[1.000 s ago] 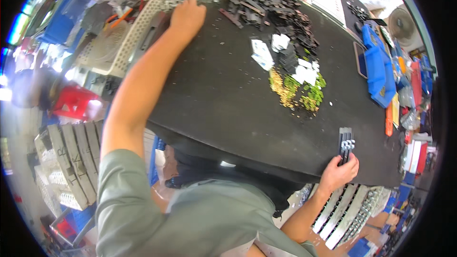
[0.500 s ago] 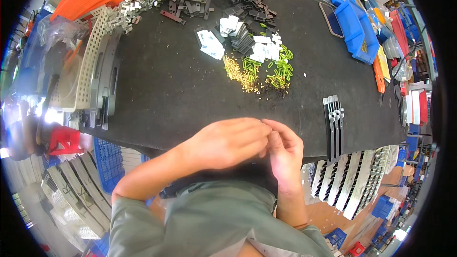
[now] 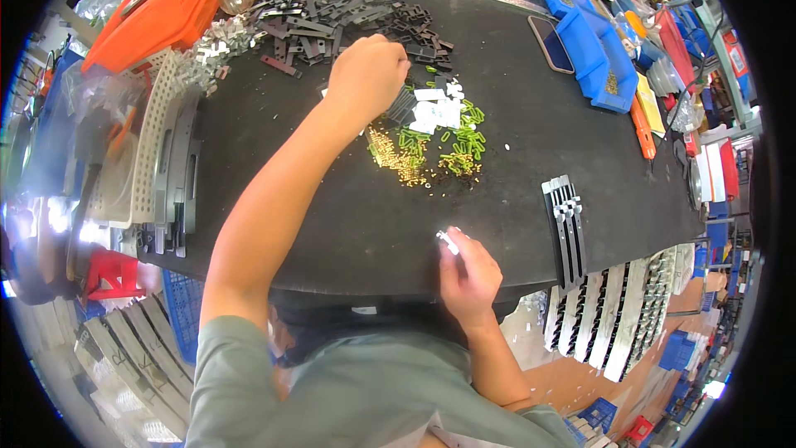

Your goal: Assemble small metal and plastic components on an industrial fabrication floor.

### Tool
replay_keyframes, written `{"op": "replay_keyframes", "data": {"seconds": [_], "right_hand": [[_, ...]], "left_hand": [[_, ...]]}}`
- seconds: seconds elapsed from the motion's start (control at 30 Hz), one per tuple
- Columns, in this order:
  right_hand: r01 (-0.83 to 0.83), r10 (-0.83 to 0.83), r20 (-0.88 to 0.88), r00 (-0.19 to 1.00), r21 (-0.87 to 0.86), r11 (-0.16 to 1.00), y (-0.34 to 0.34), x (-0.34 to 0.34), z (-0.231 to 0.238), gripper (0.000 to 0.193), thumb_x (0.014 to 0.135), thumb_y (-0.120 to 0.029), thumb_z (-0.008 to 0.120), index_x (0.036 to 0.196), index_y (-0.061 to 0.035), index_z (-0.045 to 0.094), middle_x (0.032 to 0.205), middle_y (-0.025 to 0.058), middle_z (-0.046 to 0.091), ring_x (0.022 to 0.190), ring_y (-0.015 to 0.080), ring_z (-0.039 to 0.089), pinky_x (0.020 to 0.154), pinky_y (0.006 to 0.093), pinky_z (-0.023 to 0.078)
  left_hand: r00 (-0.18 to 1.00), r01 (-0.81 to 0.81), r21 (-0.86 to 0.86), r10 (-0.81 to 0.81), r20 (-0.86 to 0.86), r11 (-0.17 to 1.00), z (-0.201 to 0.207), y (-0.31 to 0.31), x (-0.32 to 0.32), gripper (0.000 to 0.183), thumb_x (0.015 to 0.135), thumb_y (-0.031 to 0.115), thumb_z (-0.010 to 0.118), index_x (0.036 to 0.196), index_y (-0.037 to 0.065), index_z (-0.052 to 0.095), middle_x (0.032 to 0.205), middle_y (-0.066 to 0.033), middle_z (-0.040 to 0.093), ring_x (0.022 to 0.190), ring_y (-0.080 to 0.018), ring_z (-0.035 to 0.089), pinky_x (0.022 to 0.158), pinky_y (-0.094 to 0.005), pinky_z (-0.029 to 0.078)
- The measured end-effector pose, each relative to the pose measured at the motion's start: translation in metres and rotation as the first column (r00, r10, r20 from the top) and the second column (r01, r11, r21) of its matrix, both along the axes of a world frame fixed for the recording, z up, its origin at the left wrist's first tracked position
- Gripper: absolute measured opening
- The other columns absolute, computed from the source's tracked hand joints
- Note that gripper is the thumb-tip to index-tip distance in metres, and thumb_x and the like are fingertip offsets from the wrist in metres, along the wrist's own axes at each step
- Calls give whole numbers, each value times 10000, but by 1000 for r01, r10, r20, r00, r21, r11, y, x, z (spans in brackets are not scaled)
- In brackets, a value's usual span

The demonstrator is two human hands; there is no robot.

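My left hand (image 3: 369, 75) is stretched out over the far middle of the table, its fingers curled down beside the stacked dark plates (image 3: 403, 106) and the heap of dark metal strips (image 3: 319, 18); what it grips, if anything, is hidden. Close to the front edge, my right hand (image 3: 471, 275) pinches a small silver metal part (image 3: 448, 242) between thumb and forefinger. Between the hands lie white flat pieces (image 3: 435, 114), green oval rings (image 3: 468, 137) and tiny brass pieces (image 3: 398, 158). A few assembled dark strips with silver fittings (image 3: 565, 228) rest side by side at the right.
Small silver parts (image 3: 199, 62) are heaped at the far left, near an orange basket (image 3: 153, 21) and a white perforated basket (image 3: 153, 149). Blue bins (image 3: 601, 62) and a phone (image 3: 550, 43) sit at the far right. An orange-handled tool (image 3: 643, 129) lies beside the bins.
My hands have come apart. The left has gone forward to the dark parts; the right stays near the front edge, a small silver part now showing in it. The view has shifted slightly.
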State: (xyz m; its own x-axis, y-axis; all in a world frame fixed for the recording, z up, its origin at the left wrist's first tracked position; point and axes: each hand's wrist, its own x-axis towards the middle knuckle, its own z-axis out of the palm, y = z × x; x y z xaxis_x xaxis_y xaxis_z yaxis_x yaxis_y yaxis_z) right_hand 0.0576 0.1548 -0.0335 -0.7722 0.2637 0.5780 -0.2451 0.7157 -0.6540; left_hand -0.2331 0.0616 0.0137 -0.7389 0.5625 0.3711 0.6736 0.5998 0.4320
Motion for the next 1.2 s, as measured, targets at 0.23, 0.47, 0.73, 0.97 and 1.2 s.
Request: {"op": "replay_keyframes", "data": {"seconds": [0.23,0.47,0.73,0.97,1.2], "right_hand": [[12,-12,-3,1000,45,999,0,-2,-2,413,777,115,696,1179,24,667,934,172,725,733,277,700,667,321,548],[-11,14,28,1000,-89,996,5,0,-3,377,808,95,677,1178,29,672,976,194,729,803,290,726,721,313,561],[-54,304,78,949,-914,403,-1,14,21,353,999,3,581,1348,60,573,1243,175,672,1106,234,676,962,352,556],[-12,313,146,939,-891,453,-25,19,25,288,962,9,651,1241,76,648,1072,150,739,958,206,723,895,308,580],[73,329,176,928,-950,303,-25,24,26,258,987,-13,618,1215,106,635,1060,187,728,922,245,737,869,355,614]], "left_hand": [[989,-149,-377,141,-48,914,-21,57,-27,193,867,122,634,981,-4,726,1157,-242,622,1078,-391,635,912,-453,545],[998,-58,-93,60,10,994,8,27,11,231,914,150,598,1035,-23,693,924,-179,705,893,-318,703,805,-409,555],[508,-121,403,-292,810,907,22,-69,181,191,982,46,619,1152,-27,664,888,-45,695,846,-96,642,752,-251,526],[494,-302,370,-188,849,879,4,-79,234,135,941,31,695,1059,-33,685,976,-71,719,799,-112,667,708,-268,552],[883,63,372,-226,412,926,0,-81,230,187,831,8,766,1012,31,724,947,-104,705,776,-204,707,665,-307,576]]}}
